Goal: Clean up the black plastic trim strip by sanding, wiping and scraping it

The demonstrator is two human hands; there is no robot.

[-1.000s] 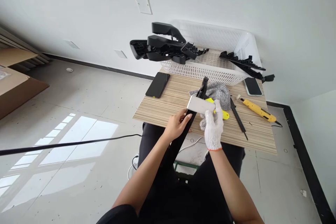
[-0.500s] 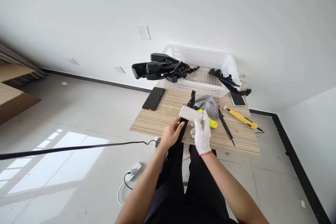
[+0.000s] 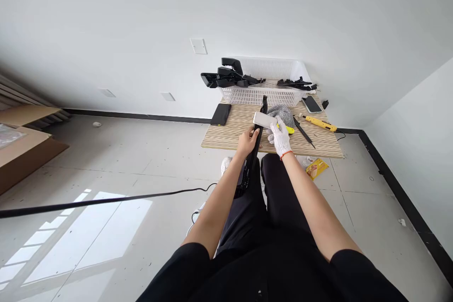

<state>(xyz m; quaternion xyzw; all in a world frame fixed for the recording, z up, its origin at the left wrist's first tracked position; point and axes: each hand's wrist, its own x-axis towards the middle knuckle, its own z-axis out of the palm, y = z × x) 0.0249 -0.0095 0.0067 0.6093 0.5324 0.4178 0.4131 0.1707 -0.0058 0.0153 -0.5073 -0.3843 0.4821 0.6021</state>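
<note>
Left hand (image 3: 248,139) gripping long black part (image 3: 255,141), gloved right hand (image 3: 279,133) clasping half-hidden pale block (image 3: 262,119).

There is one camera, worn on the person's head. It looks forward and down, over the arms and lap. The small tabletop (image 3: 226,139) by the wall sits far ahead.

The person wears black short sleeves and black trousers, with both forearms bare. The right hand (image 3: 279,134) is covered by a white knitted work glove with an orange-red band at the cuff. The left hand (image 3: 248,140) is bare, with no glove.
</note>
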